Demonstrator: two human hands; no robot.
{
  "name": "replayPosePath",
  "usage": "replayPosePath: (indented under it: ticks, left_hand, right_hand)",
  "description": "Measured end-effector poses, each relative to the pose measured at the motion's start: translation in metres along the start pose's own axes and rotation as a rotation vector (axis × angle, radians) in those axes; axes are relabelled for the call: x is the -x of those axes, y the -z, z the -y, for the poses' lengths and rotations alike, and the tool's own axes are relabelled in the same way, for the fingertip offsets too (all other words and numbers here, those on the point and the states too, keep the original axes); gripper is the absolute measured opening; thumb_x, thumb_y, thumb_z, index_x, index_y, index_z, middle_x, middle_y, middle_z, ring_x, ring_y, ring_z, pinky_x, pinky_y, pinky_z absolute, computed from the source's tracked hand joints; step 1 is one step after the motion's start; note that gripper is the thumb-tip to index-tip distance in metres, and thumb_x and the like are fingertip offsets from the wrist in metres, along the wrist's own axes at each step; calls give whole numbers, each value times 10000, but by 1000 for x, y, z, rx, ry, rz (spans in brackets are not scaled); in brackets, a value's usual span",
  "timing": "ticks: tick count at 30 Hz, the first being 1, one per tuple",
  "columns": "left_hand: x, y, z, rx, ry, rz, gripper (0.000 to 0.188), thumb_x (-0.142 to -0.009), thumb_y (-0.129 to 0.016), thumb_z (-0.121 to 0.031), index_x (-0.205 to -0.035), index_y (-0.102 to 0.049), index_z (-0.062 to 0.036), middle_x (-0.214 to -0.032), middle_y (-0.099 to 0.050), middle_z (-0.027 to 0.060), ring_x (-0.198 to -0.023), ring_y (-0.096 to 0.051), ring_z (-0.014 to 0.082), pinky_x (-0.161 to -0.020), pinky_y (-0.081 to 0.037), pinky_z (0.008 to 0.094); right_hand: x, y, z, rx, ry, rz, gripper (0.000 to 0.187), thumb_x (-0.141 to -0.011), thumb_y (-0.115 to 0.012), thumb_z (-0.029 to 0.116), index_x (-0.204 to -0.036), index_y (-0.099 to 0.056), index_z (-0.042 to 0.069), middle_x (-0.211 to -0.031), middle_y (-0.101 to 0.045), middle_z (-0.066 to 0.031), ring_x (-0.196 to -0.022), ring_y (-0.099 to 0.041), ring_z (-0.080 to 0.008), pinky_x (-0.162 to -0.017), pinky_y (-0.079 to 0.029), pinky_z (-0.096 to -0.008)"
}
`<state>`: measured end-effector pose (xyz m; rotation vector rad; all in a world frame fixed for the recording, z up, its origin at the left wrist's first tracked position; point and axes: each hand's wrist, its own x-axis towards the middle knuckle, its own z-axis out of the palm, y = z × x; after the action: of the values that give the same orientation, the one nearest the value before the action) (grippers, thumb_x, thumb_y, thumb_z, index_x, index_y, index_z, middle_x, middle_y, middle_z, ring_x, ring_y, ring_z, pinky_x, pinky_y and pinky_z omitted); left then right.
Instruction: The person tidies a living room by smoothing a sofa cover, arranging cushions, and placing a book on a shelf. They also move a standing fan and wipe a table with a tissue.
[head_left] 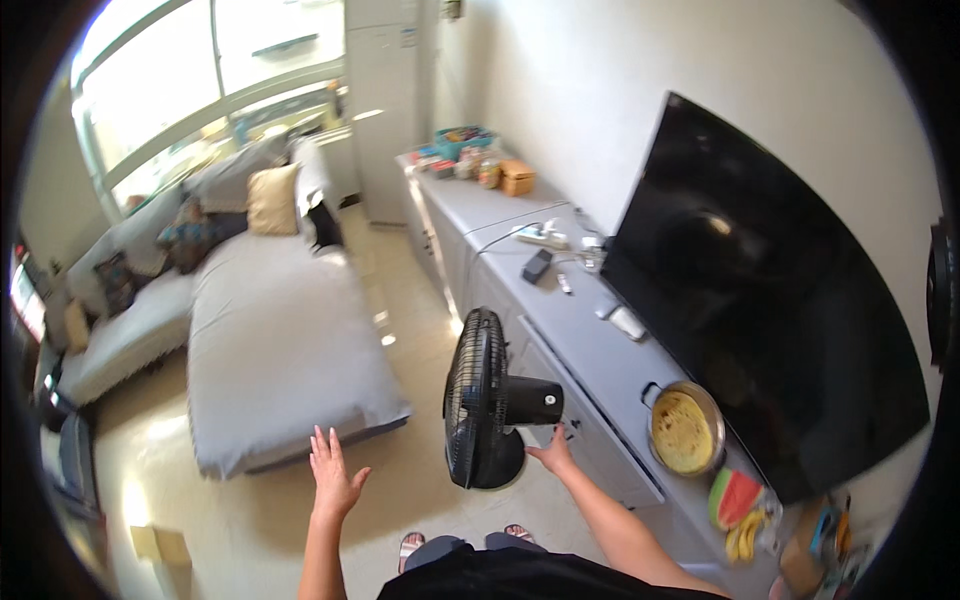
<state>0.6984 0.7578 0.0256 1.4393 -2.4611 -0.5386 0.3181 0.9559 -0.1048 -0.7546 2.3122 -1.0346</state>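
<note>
A black pedestal fan [533,398] stands on the floor in front of me, its caged head turned to the left and its round base below. My right hand [553,453] is just under and beside the fan's motor housing, thumb and a finger spread apart. It seems to hold nothing; whether it touches the fan I cannot tell. Over the floor to the left, my left hand [338,478] is raised and empty with fingers stretched out. It is nearest to the grey-covered sofa [290,340].
A long grey cabinet [515,285] runs along the right wall, bearing a pan [685,428] with a yellow flatbread, a watermelon-patterned item [735,497], bananas [743,540], a power strip [540,236] and jars. A large black television [770,300] stands behind. A cushion [272,200] lies on the sofa.
</note>
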Motion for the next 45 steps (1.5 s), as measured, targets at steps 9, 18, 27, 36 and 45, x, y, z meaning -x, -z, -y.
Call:
replayPosePath:
  ticks: [9,18,27,36,45]
  left_hand:
    - [93,-23,-79,43,295,-4,1003,-719,-751,-230,-1444,-82,-50,-1497,18,219,-1376,-62,409,-1093,-140,515]
    - [134,-34,-97,107,402,-86,973,-726,-745,-216,-1440,-105,-50,-1492,4,236,-1370,-86,415,-1087,-157,515]
    - [153,-44,-109,149,417,-124,960,-725,-746,-209,-1437,-121,-51,-1488,1,249,-1363,-116,421,-1080,-200,491]
    - [167,-63,-119,109,485,-144,955,-720,-749,-223,-1429,-136,-40,-1482,-12,260,-1352,-129,442,-1082,-202,486]
    - [171,-63,-121,99,472,-211,948,-715,-752,-213,-1421,-148,-20,-1475,-17,272,-1349,-132,444,-1081,-212,478]
  right_hand:
    - [-35,-20,-29,136,79,-355,1243,-512,-871,334,-1402,-87,-38,-1440,-149,-256,-1353,-143,-364,-1112,-145,-416]
    - [-70,56,113,813,607,230,1242,-455,-853,451,-1398,-185,-7,-1408,-301,-210,-1345,-220,-349,-1112,-124,-475]
    - [-127,44,112,837,710,587,1191,-382,-863,445,-1329,-289,5,-1219,-490,-196,-1089,-519,-356,-924,-417,-442]
    - [-139,68,112,822,1058,721,1087,-395,-861,377,-1281,-347,16,-1161,-499,-182,-1083,-492,-359,-905,-410,-424]
    - [-150,73,129,835,1219,823,1005,-387,-862,323,-1220,-388,20,-1100,-517,-171,-1011,-519,-362,-864,-418,-424]
